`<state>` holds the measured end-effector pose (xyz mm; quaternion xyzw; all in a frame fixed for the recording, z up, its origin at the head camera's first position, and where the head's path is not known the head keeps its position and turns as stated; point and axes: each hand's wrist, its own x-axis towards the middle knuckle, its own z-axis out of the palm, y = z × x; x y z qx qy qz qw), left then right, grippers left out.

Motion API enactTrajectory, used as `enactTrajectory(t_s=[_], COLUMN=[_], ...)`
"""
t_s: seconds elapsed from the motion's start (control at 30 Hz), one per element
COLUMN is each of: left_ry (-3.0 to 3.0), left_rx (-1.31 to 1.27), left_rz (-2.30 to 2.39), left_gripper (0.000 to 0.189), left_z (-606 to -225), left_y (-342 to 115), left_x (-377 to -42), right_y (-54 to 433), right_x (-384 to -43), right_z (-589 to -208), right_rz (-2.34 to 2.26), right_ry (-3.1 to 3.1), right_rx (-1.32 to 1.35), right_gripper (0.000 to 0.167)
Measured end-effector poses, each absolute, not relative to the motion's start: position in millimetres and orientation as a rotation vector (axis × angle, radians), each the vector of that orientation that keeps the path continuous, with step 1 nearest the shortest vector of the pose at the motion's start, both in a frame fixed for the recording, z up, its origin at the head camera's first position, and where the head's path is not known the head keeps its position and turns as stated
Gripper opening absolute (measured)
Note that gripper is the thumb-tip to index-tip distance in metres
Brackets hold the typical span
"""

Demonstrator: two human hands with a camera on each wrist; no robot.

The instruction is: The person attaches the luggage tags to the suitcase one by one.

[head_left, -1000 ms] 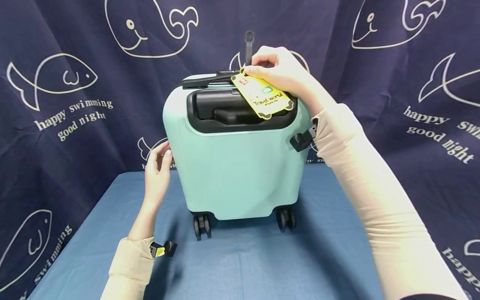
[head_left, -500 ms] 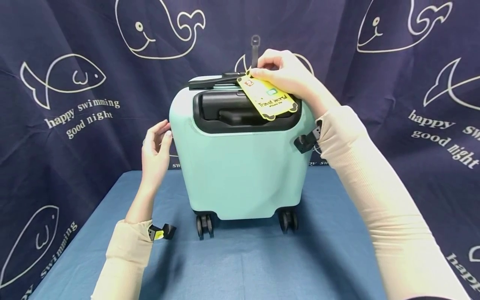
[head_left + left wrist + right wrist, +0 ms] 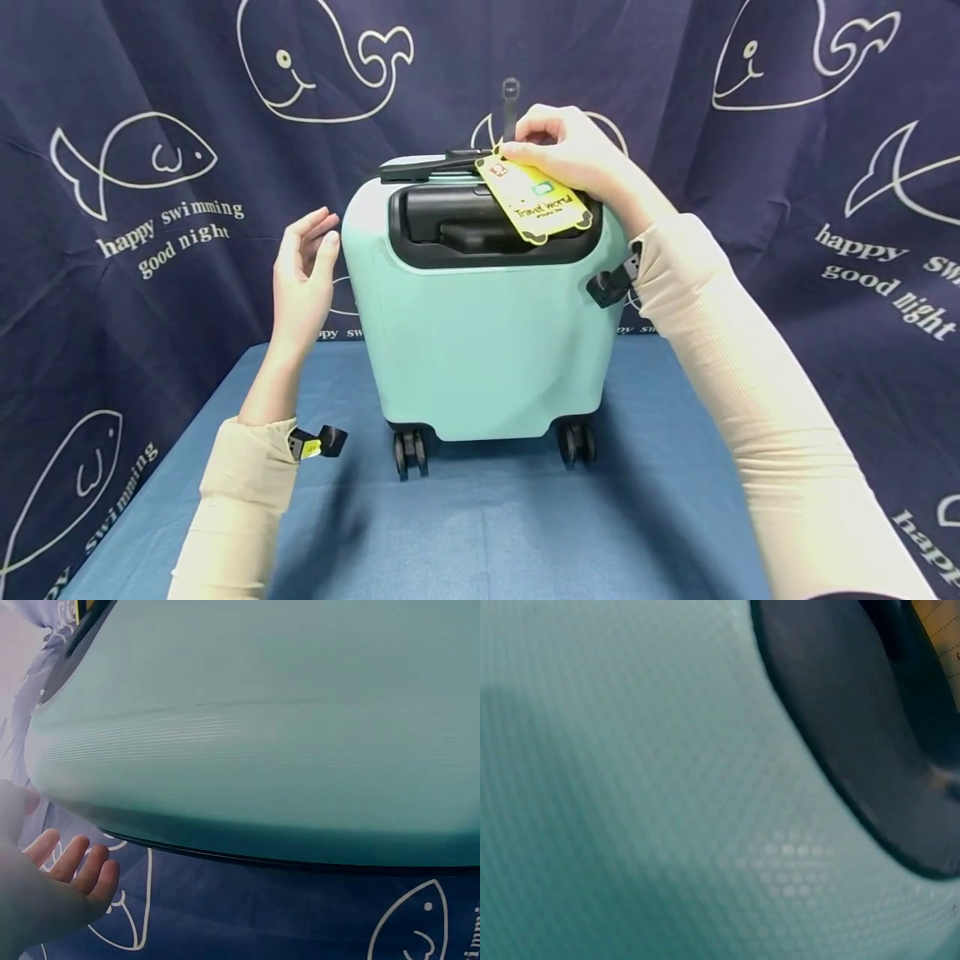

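Fingers, right hand (image 3: pixel 573 154): thumb and fingertips pinch the top end of the yellow tag (image 3: pixel 534 200), right beside the upright black strap (image 3: pixel 510 117).
Fingers, left hand (image 3: pixel 302 279): loosely bent and a little spread, just beside the suitcase's upper left side.
Yellow tag: hangs aslant over the front of the black recess (image 3: pixel 423 252), "Travel world" facing me.
Suitcase (image 3: pixel 480 350): mint green, upright on black wheels (image 3: pixel 410 451), between the two arms.
Blue cloth (image 3: pixel 465 542): spread beneath the wheels.
Curtain (image 3: pixel 450 50): navy, whales and fish drawn in white.
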<state>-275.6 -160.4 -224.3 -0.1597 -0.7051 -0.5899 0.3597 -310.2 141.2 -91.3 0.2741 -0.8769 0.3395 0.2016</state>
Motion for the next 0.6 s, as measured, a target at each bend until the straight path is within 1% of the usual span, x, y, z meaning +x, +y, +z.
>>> enactTrajectory(t_s=[0.33,0.6], left_ry=[-1.854,-1.913], left_rx=[-0.426,-0.446], left_rz=[-1.466,-1.394], left_gripper=[0.035,0.032], left_z=[-199,-169], left_y=[-157,-149], left_x=[-280,-285], right_y=[139,140], right_x=[-312,-311], right_z=[-90,-90], right_rz=[0.935,0.952], right_ry=[-2.47,-2.475], right_rx=[0.75,0.735], right_gripper=[0.017,0.017])
